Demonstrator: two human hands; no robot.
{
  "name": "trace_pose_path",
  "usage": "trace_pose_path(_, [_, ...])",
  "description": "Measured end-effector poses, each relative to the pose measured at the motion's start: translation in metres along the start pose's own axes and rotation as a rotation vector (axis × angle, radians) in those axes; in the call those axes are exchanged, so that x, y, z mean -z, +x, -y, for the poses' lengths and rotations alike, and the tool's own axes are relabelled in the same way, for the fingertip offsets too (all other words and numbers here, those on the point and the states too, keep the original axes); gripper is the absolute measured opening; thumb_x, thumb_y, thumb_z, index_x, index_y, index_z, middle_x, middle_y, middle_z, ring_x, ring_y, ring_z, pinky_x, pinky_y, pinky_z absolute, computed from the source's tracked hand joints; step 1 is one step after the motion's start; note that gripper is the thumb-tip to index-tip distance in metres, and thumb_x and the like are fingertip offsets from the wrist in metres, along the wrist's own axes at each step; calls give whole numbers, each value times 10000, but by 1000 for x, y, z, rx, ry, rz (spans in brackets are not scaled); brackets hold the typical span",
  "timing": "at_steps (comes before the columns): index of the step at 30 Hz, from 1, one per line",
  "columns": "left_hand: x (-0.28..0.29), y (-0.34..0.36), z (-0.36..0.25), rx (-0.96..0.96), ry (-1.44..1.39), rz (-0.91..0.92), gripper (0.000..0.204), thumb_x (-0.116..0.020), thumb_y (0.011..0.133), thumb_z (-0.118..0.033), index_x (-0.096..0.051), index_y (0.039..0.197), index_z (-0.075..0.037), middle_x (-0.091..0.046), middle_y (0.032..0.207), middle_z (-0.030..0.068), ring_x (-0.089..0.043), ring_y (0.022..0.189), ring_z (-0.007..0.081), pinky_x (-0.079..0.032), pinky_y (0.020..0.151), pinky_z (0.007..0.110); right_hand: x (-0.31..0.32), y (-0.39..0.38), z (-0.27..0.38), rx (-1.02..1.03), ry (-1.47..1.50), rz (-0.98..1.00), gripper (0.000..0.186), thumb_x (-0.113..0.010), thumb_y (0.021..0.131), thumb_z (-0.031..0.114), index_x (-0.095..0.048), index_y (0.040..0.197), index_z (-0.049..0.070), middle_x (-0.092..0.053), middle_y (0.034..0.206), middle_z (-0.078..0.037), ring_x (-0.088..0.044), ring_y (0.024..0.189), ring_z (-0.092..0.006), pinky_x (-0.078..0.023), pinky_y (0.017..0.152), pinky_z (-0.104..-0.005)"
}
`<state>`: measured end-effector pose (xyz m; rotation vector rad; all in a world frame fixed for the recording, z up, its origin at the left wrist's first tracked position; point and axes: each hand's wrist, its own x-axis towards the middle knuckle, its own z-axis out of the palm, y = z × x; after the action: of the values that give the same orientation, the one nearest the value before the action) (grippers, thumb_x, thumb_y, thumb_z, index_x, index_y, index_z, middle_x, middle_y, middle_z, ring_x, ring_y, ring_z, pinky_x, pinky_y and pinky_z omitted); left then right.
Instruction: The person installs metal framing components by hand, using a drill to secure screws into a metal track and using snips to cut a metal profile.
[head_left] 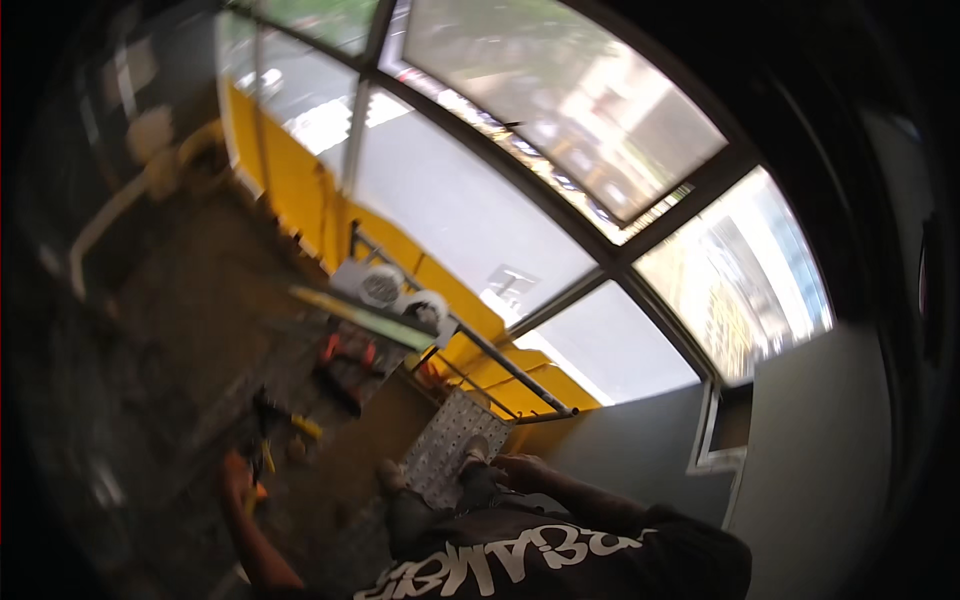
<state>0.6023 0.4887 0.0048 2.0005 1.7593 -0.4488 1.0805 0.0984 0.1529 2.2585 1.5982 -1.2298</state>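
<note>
My left hand [237,478] reaches down at the lower left, blurred. Beside it are a small yellow and orange item [260,492] and a dark tool with yellow handles [268,455]; whether my fingers grip either one is unclear. My right hand [520,468] is low beside my right leg, near a perforated metal plank [445,440]; its fingers do not show clearly. Farther off lie a red and black tool [347,352] and a long pale strip [365,318]. Another yellow-handled tool [306,427] is nearer my left hand.
My shoes [474,452] are at the metal plank. A metal rail [500,360] runs beside it, before yellow panels [420,268]. Large framed windows [470,190] stand beyond, with a grey wall [635,440] at right. Two round white items [381,286] sit by the rail.
</note>
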Motion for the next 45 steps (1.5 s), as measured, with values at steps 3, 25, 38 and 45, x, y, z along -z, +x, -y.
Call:
trace_pose_path(3, [92,-71,-71,-116,-324,-183,344,-592,914,-248,-661,1166,-25,-668,1081,140,-608,947,245,-483,787,405,-8,-11,-13,9,234,-112,414,-647,915,335,-575,1263,121,-655,1183,-162,-632,1109,-323,-509,916,-396])
trace_pose_path(25, [109,-447,-579,-1405,-564,417,276,-661,937,-261,-618,1080,-29,-653,845,116,-656,774,251,-503,693,364,114,-208,-86,256,1037,-1431,1172,-609,823,700,39,1530,26,-292,1483,-231,-298,1418,-338,-315,1128,-457])
trace_pose_path(38, [94,-542,-808,-1819,-867,1464,725,-548,934,-574,-457,1392,-20,-544,1347,178,-533,1223,271,-402,1042,408,112,-370,-234,773,1568,-975,724,-633,899,466,-419,1405,-6,-546,1316,-199,-542,1225,-338,-396,1059,-500])
trace_pose_path(45, [88,-545,-865,-1644,-1047,1686,284,-504,1021,-242,-563,1178,-14,-630,1233,203,-674,1014,246,-543,872,376,175,-423,-237,-93,861,-1289,755,-691,897,382,-357,1463,10,-615,1221,-225,-591,1191,-347,-437,1022,-517])
